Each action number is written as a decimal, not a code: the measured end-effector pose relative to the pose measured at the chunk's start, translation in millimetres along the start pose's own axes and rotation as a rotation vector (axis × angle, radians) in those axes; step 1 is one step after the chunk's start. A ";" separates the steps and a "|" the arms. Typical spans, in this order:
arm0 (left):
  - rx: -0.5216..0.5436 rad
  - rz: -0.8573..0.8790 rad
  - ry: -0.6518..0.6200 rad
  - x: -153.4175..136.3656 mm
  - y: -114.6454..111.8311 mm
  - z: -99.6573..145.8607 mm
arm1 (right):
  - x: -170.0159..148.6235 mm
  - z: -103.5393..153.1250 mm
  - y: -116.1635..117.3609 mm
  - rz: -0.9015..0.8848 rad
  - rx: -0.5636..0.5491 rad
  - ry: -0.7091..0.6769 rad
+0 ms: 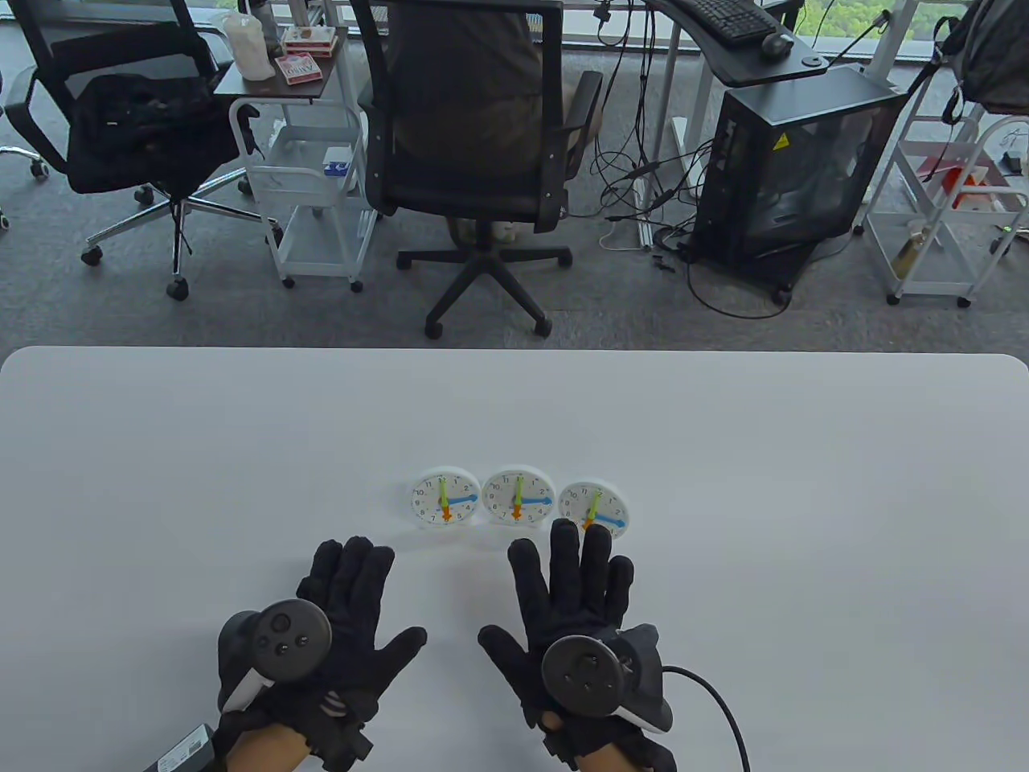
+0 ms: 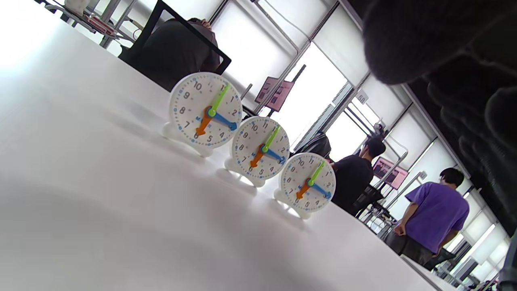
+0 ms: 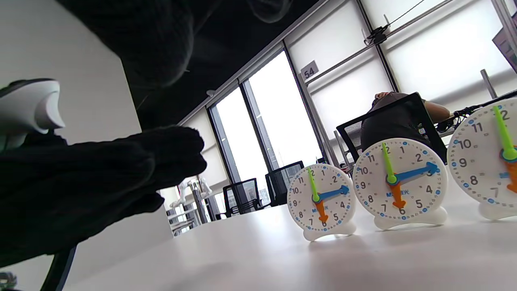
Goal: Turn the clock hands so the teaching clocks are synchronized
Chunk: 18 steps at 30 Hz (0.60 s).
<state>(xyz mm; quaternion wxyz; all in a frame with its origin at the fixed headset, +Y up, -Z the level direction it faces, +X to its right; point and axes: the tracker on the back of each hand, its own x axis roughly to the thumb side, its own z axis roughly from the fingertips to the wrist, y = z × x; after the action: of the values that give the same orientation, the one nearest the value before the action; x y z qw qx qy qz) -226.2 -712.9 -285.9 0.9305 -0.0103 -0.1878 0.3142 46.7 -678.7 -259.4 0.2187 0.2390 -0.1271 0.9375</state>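
Note:
Three small white teaching clocks stand in a row at the table's middle: left clock [image 1: 446, 498], middle clock [image 1: 518, 497], right clock [image 1: 593, 508]. Each has a green, a blue and an orange hand. On the left and middle clocks they point near 12, 3 and 6; the right clock's hands sit turned slightly clockwise of that. My left hand [image 1: 346, 611] lies open on the table, apart from the clocks. My right hand [image 1: 575, 595] lies open with fingers spread, fingertips [image 1: 564, 532] just before the right clock; contact is unclear. The clocks also show in the left wrist view [image 2: 260, 148] and right wrist view [image 3: 400, 178].
A cable [image 1: 715, 700] runs from the right tracker to the bottom edge. A dark device [image 1: 185, 748] lies at the bottom left. Beyond the table's far edge [image 1: 514, 351] stand office chairs, white carts and a black PC tower [image 1: 788, 169].

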 end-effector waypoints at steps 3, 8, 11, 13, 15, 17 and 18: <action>0.001 -0.041 -0.010 2.0 -2.0 -0.1 | 1.2 0.3 -2.7 -0.008 -0.037 -0.006; -0.057 -0.041 0.017 1.6 -7.0 -0.6 | -4.8 1.5 -3.3 -0.040 -0.077 0.025; -0.052 -0.034 0.029 1.7 -7.4 -0.4 | -7.3 1.1 -2.1 -0.063 -0.084 0.052; -0.019 -0.018 0.018 2.8 -5.7 0.4 | -8.1 0.7 -1.6 -0.070 -0.086 0.061; 0.002 -0.014 0.004 4.9 -3.5 0.7 | -8.7 0.6 -1.1 -0.074 -0.080 0.063; 0.003 -0.009 0.002 6.5 -2.9 1.8 | -8.7 0.8 -1.3 -0.080 -0.083 0.063; -0.001 -0.007 0.001 7.3 -3.0 2.4 | -8.6 0.7 -1.4 -0.081 -0.082 0.064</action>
<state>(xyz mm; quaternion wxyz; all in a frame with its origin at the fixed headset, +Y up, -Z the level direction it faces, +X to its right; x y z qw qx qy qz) -219.9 -711.2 -280.7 0.9318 -0.0103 -0.1874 0.3107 54.4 -680.8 -263.0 0.2699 0.2046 -0.1486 0.9291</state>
